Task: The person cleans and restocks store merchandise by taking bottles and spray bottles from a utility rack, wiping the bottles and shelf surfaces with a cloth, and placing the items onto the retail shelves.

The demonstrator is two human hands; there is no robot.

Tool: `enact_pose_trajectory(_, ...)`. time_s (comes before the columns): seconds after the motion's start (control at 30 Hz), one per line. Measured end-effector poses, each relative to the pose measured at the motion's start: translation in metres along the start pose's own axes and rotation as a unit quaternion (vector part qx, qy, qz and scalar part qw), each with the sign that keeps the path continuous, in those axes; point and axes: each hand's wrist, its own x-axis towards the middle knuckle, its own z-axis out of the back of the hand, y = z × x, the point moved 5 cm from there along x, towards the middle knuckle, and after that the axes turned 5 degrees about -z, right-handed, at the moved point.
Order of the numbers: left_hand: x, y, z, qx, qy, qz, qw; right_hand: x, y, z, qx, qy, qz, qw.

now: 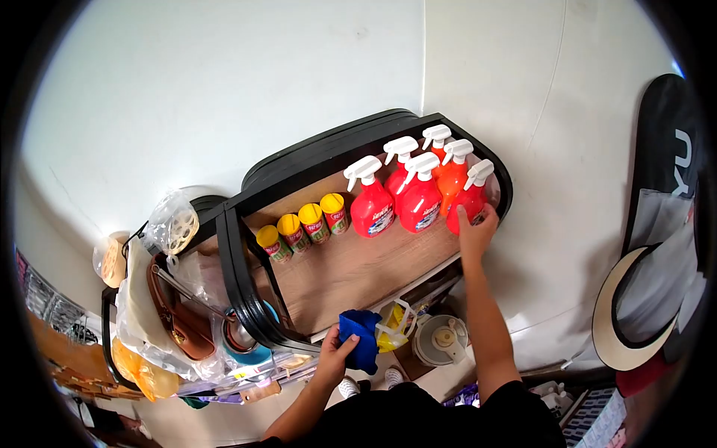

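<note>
My right hand (476, 228) is closed around the front-right red spray bottle (464, 205), which stands on the wooden shelf top (351, 272). Beside it are several more red and orange bottles with white trigger heads, among them a red spray bottle (420, 205) and an orange spray bottle (450, 179). In my left hand (336, 352) is a folded blue cloth (360, 340), held in front of the shelf's near edge. Yellow-lidded cans (314, 222) stand in a slanting row on the left part of the shelf top.
A black rail (250, 291) borders the shelf. To the left are a brown bag (183, 313), plastic bags and a blue basin (250, 351). Below the front edge sits a round grey-white appliance (441, 340). A straw hat (635, 313) and a black bag (661, 149) hang at right.
</note>
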Motion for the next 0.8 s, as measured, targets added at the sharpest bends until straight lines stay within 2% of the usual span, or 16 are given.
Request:
enact_pose_trajectory(0.07, 0.001, 0.002, -0.003, 0.001, 0.004, -0.004, 1.0, 0.019, -0.013, 0.0, -0.069, 0.025, 0.06, 0.995)
enact_pose_trajectory(0.1, 0.001, 0.003, -0.005, 0.003, 0.008, -0.007, 1.0, 0.029, -0.026, -0.004, -0.066, 0.026, 0.06, 0.996)
enact_pose_trajectory(0.17, 0.001, 0.001, -0.012, -0.001, 0.015, -0.009, 1.0, 0.039, -0.046, -0.021, -0.026, 0.128, 0.11, 0.985)
enact_pose_trajectory(0.3, -0.002, 0.001, -0.017, -0.001, 0.036, -0.005, 0.999, 0.048, -0.054, -0.031, 0.046, 0.19, 0.094, 0.976)
enact_pose_trajectory(0.37, -0.003, -0.001, -0.018, -0.003, 0.032, -0.004, 0.999, 0.046, -0.043, -0.025, 0.065, 0.232, 0.047, 0.969)
enact_pose_trajectory(0.47, -0.001, 0.001, -0.019, -0.01, 0.029, -0.006, 0.999, 0.035, -0.039, -0.019, 0.025, 0.201, 0.06, 0.977)
enact_pose_trajectory(0.7, 0.001, 0.008, -0.021, -0.009, 0.044, 0.001, 0.999, -0.041, 0.001, 0.002, 0.058, 0.212, 0.025, 0.975)
enact_pose_trajectory(0.8, 0.003, 0.008, -0.024, -0.015, 0.046, 0.002, 0.999, -0.077, 0.019, 0.003, 0.013, 0.21, 0.055, 0.976)
